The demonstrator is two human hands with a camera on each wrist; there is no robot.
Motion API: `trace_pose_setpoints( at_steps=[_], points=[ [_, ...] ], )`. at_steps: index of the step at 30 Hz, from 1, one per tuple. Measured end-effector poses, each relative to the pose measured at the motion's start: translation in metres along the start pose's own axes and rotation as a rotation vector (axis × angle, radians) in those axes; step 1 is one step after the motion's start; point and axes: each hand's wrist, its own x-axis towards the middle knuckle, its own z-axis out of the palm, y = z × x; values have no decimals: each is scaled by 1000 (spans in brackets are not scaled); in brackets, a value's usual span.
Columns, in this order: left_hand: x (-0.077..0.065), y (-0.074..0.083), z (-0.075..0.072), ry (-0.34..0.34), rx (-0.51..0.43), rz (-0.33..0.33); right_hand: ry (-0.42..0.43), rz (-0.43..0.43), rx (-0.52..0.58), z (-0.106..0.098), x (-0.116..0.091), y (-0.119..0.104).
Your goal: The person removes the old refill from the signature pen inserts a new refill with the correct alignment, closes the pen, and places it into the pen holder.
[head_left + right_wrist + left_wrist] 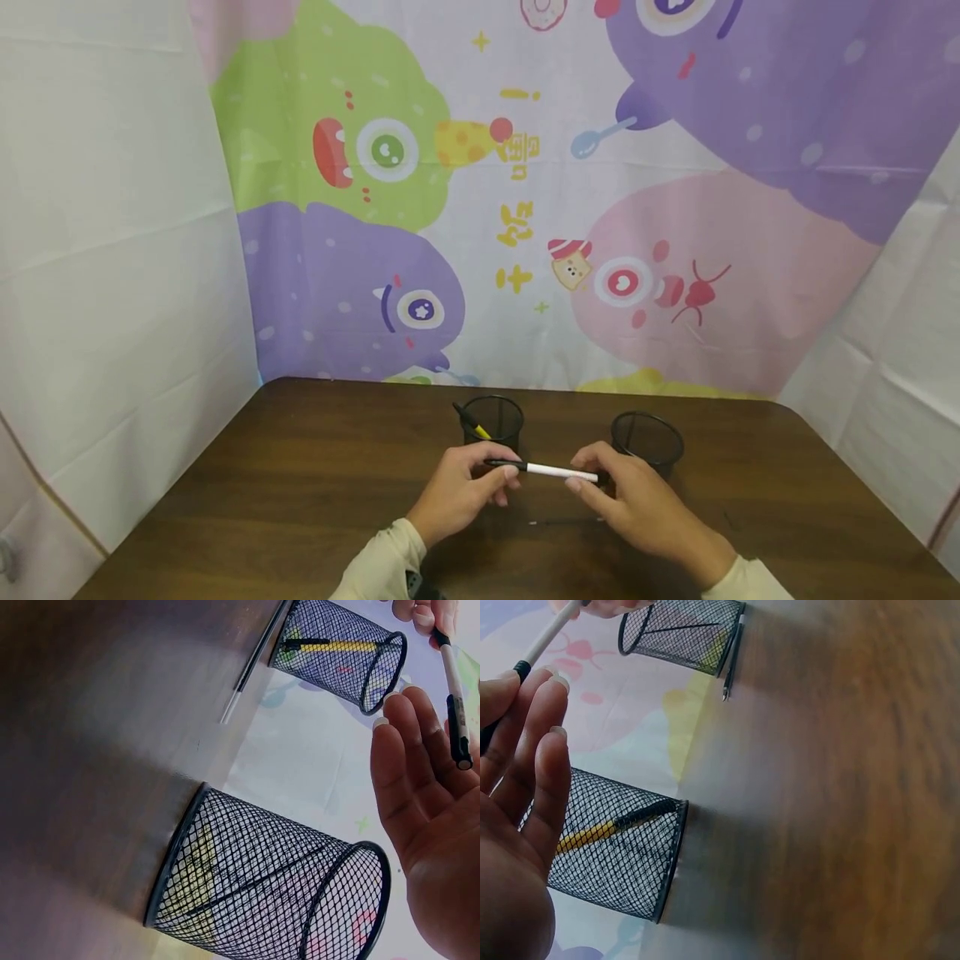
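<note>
Both hands hold a pen (551,472) with a white barrel and black ends, level above the table. My left hand (468,487) pinches its black left end between thumb and index finger. Around the right end, by the black clip, my right hand (648,504) grips with thumb and fingertips. A thin dark pen refill (733,664) with a pale end lies on the table below. Behind the left hand, a black mesh pen holder (510,435) contains a yellow and black pen (337,646). Another mesh pen holder (247,862) stands behind the right hand.
The brown wooden table (300,475) extends to a cartoon-printed cloth (525,333) at the back. White cloth (127,250) hangs along the left side, and another white cloth (885,367) along the right.
</note>
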Motion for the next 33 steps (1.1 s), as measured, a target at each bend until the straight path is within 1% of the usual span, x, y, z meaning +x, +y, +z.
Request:
trace_pose_setpoints(
  at_steps=[8, 14, 18, 24, 27, 31, 33],
  points=[
    [-1, -1, 0, 12, -11, -23, 36, -70, 5, 2, -1, 2],
    [-1, 0, 1, 7, -7, -18, 54, -106, -11, 3, 0, 4],
    [0, 0, 2, 5, -3, -19, 56, -105, -32, 3, 1, 3],
    [-1, 0, 2, 5, -3, -13, 41, -80, -46, 3, 1, 2],
    [1, -8, 2, 7, -1, -23, 34, -70, -46, 3, 0, 1],
    [4, -24, 2, 2, -13, -17, 27, -65, -44, 2, 0, 1],
    [4, -26, 1, -1, -24, -8, 23, -66, -40, 2, 0, 1]
  ],
)
